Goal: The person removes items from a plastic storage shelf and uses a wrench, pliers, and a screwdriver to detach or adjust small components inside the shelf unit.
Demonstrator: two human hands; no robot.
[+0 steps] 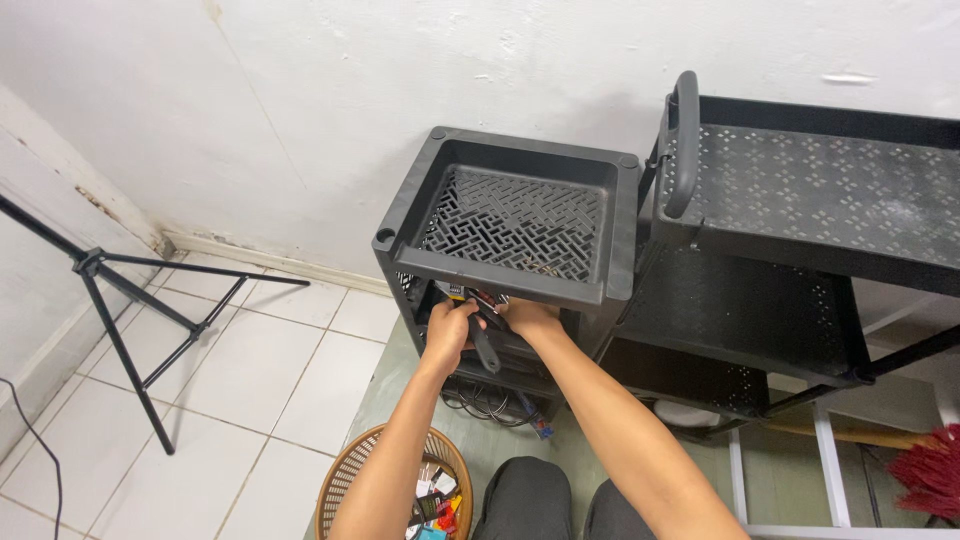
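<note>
Both my hands reach under the top tray (pixel 400 215) of a black plastic tiered cart. My left hand (pixel 447 333) is closed around a dark tool handle (pixel 486 350) that hangs down from the second shelf. Beside it, my right hand (pixel 528 316) grips small items on that shelf; what it holds is partly hidden by the tray's front rim. Red and yellow bits show between the hands. The top tray has a perforated floor and nothing in it. Cables (pixel 490 405) lie on the cart's lowest shelf.
A larger black metal cart (pixel 800 190) with perforated shelves and a handle stands to the right. A woven basket (pixel 350 475) of small colourful items sits by my knees. A black tripod (pixel 120 300) stands on the white tiles at left. A red broom head (pixel 930 470) lies far right.
</note>
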